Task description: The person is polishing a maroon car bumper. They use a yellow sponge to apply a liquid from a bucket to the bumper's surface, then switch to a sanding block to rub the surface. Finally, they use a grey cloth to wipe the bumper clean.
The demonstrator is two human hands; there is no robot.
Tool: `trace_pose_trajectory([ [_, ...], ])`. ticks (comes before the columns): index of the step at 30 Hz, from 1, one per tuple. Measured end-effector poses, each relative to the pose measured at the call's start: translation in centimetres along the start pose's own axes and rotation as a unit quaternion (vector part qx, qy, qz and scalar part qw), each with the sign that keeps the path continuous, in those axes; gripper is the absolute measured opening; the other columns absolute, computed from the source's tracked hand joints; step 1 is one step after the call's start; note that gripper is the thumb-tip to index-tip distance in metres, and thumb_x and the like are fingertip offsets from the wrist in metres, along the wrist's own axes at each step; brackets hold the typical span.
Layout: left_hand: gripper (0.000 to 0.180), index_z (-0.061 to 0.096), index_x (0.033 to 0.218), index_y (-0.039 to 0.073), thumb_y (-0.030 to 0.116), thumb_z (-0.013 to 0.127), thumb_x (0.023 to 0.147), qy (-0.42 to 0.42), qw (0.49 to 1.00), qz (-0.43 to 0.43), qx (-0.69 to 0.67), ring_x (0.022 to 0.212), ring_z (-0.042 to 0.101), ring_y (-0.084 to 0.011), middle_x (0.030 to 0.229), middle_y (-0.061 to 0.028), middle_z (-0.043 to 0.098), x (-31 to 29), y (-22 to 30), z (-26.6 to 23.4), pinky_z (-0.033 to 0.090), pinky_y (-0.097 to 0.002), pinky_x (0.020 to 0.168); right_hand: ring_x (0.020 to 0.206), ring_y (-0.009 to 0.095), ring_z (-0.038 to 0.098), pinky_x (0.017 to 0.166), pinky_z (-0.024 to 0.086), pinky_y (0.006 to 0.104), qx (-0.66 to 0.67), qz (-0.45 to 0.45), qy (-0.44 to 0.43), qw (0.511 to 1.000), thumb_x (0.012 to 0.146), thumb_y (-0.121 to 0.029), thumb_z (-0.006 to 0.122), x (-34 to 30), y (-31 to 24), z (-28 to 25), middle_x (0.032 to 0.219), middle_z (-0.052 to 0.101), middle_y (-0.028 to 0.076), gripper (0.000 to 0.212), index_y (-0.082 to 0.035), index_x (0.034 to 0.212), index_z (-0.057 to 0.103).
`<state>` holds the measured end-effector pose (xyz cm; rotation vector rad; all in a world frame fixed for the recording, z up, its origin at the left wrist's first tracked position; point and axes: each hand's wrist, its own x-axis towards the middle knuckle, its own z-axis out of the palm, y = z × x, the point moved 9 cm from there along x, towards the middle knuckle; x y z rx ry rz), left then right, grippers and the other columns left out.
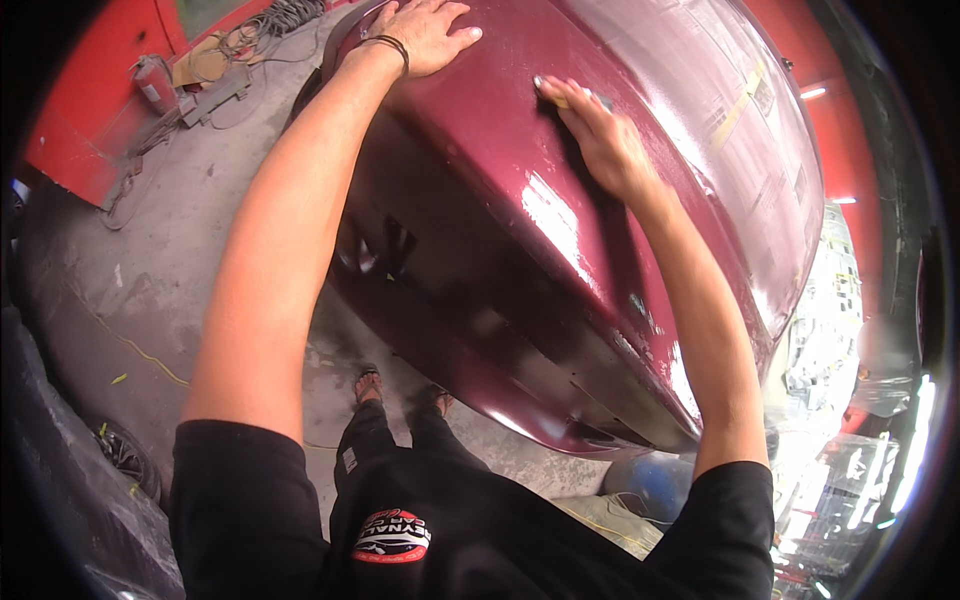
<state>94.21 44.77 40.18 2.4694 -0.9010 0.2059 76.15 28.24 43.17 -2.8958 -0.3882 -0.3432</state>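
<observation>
A glossy maroon car body panel (490, 130) curves across the middle of the view, with wet-looking streaks and bright reflections on it. My left hand (425, 38) rests flat on its far left part, fingers spread, a dark band round the wrist. Farther right, my right hand (608, 145) presses on the same panel. Under its fingers is a small pad (562, 102) with a yellowish edge, mostly hidden by the hand. Below the panel, the car's dark lower section (450, 260) lies in shadow.
Red panels (90, 100) stand at the far left, near a fire extinguisher (153, 82) and coiled cables (265, 30). A wheel (125, 455) and grey plastic sheeting (70, 480) lie at the lower left. A blue rounded object (650, 485) sits beneath the car's near right end.
</observation>
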Motion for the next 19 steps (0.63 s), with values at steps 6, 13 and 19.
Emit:
trace_pose_trajectory([
  [6, 0.073, 0.044, 0.163, 0.023, 0.069, 0.039, 0.106, 0.052, 0.990, 0.007, 0.129, 0.162, 0.026, -0.0295, 0.173, -0.0139, 0.033, 2.0, -6.7, 2.7, 0.020, -0.0596, 0.129, 0.155, 0.036, 0.037, 0.130, 0.030, 0.0485, 0.039, -0.014, -0.087, 0.995, 0.115, -0.018, 0.037, -8.9, -3.0, -0.5, 0.164, 0.048, 0.012, 0.042, -0.015, 0.154, 0.053],
  [13, 0.073, 0.055, 0.153, 0.010, 0.061, 0.060, 0.100, 0.110, 0.993, 0.020, 0.037, 0.147, 0.050, -0.0302, 0.157, -0.0139, 0.056, 0.6, -2.3, 0.1, 0.036, -0.0519, 0.123, 0.146, 0.039, 0.052, 0.125, 0.037, 0.0574, 0.080, 0.013, -0.132, 0.988, 0.087, 0.015, 0.061, -23.5, -3.9, -5.5, 0.148, 0.064, 0.015, 0.063, -0.017, 0.141, 0.064],
  [19, 0.076, 0.057, 0.151, 0.012, 0.066, 0.061, 0.098, 0.102, 0.994, -0.021, 0.011, 0.144, 0.054, -0.0306, 0.158, -0.0136, 0.055, 0.4, -3.5, 0.1, 0.038, -0.0497, 0.123, 0.154, 0.035, 0.042, 0.127, 0.031, 0.0565, 0.061, -0.105, -0.104, 0.987, 0.104, 0.004, 0.047, -3.6, 1.4, 0.9, 0.162, 0.051, 0.014, 0.052, -0.016, 0.151, 0.057],
])
